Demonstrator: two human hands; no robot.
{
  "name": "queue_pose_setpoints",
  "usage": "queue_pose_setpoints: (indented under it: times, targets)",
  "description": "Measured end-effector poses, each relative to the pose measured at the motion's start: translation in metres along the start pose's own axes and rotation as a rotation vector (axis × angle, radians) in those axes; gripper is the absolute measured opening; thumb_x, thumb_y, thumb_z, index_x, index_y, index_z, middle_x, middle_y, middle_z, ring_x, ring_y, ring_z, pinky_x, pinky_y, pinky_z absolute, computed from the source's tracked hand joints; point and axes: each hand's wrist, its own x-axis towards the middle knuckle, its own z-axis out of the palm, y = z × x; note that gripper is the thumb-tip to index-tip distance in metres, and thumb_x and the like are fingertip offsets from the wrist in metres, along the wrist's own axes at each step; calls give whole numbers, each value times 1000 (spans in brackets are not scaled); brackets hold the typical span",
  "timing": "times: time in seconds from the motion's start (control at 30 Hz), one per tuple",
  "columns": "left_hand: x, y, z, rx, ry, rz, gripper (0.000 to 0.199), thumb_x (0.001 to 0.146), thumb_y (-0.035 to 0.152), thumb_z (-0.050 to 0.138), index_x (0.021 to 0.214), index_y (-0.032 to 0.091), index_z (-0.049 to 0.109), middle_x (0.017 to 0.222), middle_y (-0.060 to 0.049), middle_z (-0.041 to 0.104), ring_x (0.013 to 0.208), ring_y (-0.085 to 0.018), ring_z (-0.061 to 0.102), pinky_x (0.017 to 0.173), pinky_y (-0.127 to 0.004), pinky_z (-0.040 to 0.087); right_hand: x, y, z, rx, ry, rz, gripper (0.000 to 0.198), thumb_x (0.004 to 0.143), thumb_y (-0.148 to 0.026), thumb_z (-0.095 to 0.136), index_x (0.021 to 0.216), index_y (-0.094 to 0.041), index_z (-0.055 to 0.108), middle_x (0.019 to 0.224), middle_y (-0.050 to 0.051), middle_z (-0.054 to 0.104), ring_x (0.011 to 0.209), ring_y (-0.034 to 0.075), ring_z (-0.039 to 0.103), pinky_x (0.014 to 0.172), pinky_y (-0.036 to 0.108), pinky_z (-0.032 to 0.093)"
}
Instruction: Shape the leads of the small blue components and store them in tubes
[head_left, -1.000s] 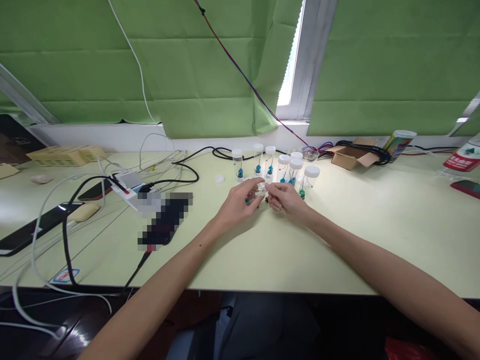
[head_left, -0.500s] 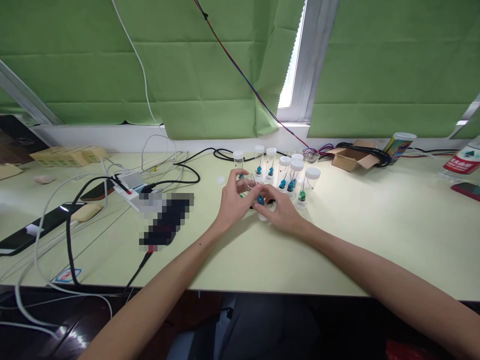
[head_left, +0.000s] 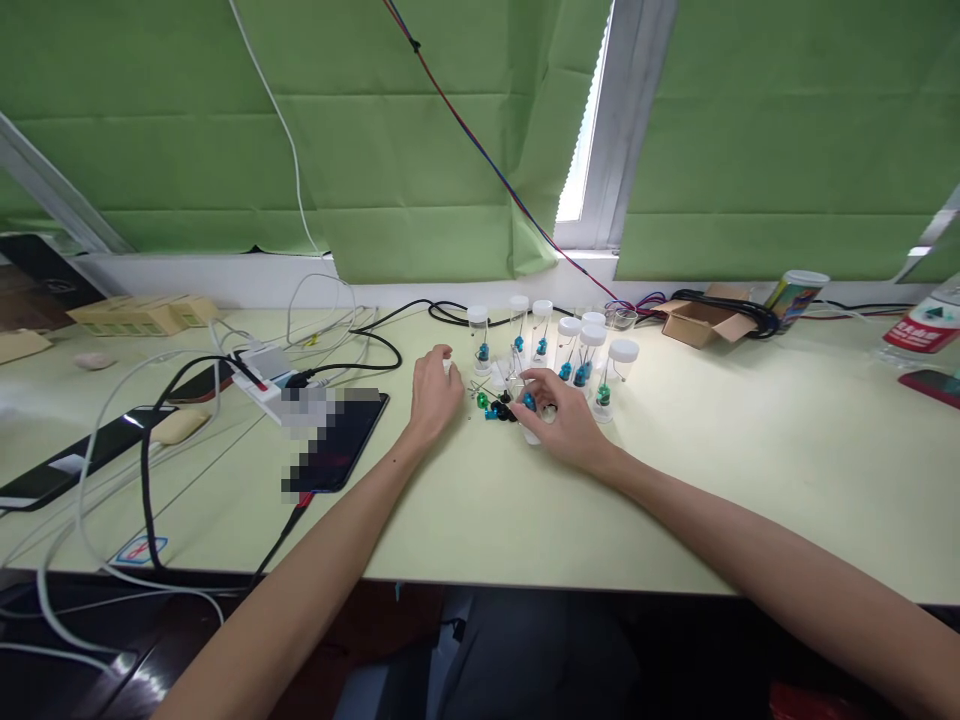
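My right hand [head_left: 564,418] is wrapped around a clear plastic vial [head_left: 529,436] with a small blue part inside. No cap shows on this vial, though fingers hide some of it. To the left, my left hand [head_left: 436,393] has its thumb and forefinger around a white cap [head_left: 448,365], mostly covered by the fingers. Between the hands lie loose small parts with wire leads: a green part [head_left: 482,400], a blue part [head_left: 492,412] and several black parts [head_left: 504,406]. Behind them stand several vials with white caps, such as one vial [head_left: 604,385] holding a green part.
A dark phone [head_left: 349,440] lies left of my left hand, near a white power strip [head_left: 262,390] and tangled cables. An open cardboard box [head_left: 701,320], a printed canister [head_left: 796,298] and a bottle [head_left: 926,325] stand at the back right.
My left hand has left the vial and moved left to the white cap on the table. My right hand still holds the vial. The loose parts between the hands are now uncovered.
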Motion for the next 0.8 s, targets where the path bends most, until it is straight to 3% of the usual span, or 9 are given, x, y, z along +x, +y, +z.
queue_pose_setpoints:
  times: [0.1, 0.23, 0.4, 0.63, 0.8]
  targets:
    - [4, -17, 2, 87, -169, -24, 42, 91, 23, 45, 132, 16, 47, 131, -20, 59, 133, -35, 46, 104, -52, 41, -1, 0, 0, -37, -10, -42, 37, 87, -37, 65, 119, -21, 54, 91, 5, 66, 77, 17, 60, 75, 33, 49]
    - [6, -21, 4, 183, -328, -41, 46, 92, 23, 45, 136, 9, 45, 125, -23, 61, 128, -36, 50, 104, -50, 41, -2, 0, -1, -80, -16, -71, 36, 87, -35, 65, 118, -21, 55, 88, 4, 66, 73, 16, 58, 72, 32, 49]
    - [6, -15, 3, 234, -283, -60, 41, 89, 21, 49, 129, 13, 51, 112, -20, 65, 114, -35, 56, 90, -43, 47, -2, 1, -1, -115, -31, -92, 34, 87, -34, 65, 116, -21, 56, 87, 3, 66, 72, 15, 56, 72, 31, 48]
    - [6, -10, 0, 254, -285, -79, 24, 84, 21, 57, 108, 16, 60, 83, -11, 66, 98, -33, 59, 78, -38, 45, -3, -2, 0, -111, -41, -60, 33, 86, -34, 66, 115, -20, 57, 86, 3, 65, 73, 15, 58, 71, 30, 49]
    - [7, -9, -1, 230, -255, -53, 22, 86, 19, 52, 106, 16, 61, 81, -11, 65, 89, -30, 60, 78, -38, 43, -3, -1, 0, -92, -42, -38, 34, 87, -36, 65, 116, -19, 57, 87, 3, 64, 74, 16, 59, 71, 31, 50]
